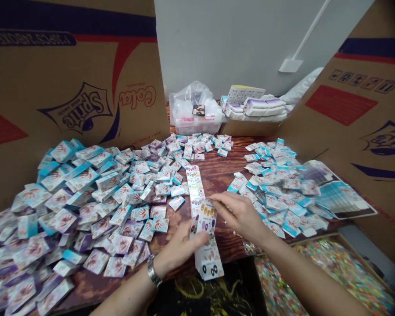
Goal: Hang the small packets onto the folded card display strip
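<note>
A long folded paper strip printed with rows of coloured oval nail designs (pixel 210 259) hangs over the table's front edge. My left hand (pixel 184 243) grips it from the left, thumb across its printed face. At the strip's upper fold, the fingers of my right hand (pixel 238 215) pinch its edge. Behind the hands, another length of printed paper (pixel 194 182) stretches away across the tabletop; whether it joins the held strip is hidden. To the left lies a large heap of small blue, purple and white boxes (pixel 115 193). A smaller pile of similar boxes (pixel 279 188) is at the right.
Large cardboard boxes stand at left (pixel 69 57) and right (pixel 349 114). At the back are a clear plastic tub (pixel 197 127) and a carton (pixel 250 128) with stacked packs. An open box of colourful packets (pixel 342 263) sits low at the right.
</note>
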`<move>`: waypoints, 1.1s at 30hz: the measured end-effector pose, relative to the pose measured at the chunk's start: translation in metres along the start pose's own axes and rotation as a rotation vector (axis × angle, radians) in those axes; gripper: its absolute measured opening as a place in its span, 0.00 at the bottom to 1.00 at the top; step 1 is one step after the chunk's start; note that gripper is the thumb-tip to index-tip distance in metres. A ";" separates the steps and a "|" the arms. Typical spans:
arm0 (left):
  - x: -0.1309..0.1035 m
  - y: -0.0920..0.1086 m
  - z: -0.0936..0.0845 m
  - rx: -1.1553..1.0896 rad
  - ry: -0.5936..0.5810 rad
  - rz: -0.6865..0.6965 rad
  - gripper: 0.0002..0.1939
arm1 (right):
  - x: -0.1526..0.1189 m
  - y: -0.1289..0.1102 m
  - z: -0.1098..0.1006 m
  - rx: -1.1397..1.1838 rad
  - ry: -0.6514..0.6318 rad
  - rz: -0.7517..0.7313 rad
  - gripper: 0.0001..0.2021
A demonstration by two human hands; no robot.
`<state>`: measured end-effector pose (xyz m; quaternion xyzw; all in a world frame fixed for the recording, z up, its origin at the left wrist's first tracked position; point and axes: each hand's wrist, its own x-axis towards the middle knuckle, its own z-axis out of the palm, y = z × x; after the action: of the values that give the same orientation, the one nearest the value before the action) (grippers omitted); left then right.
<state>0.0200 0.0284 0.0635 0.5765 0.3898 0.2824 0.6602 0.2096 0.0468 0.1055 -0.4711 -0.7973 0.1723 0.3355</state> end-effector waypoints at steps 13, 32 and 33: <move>0.004 -0.004 0.002 -0.837 -0.108 -0.191 0.18 | -0.035 -0.017 0.033 -0.399 0.002 -0.409 0.13; 0.032 -0.021 0.017 -0.093 0.177 0.033 0.19 | -0.025 0.049 0.016 -0.092 -0.181 0.181 0.12; 0.034 -0.020 0.018 -0.055 0.197 0.047 0.20 | -0.019 0.064 0.010 -0.156 -0.177 0.251 0.13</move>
<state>0.0521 0.0433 0.0379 0.5366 0.4314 0.3639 0.6274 0.2495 0.0631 0.0532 -0.5747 -0.7695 0.1914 0.2025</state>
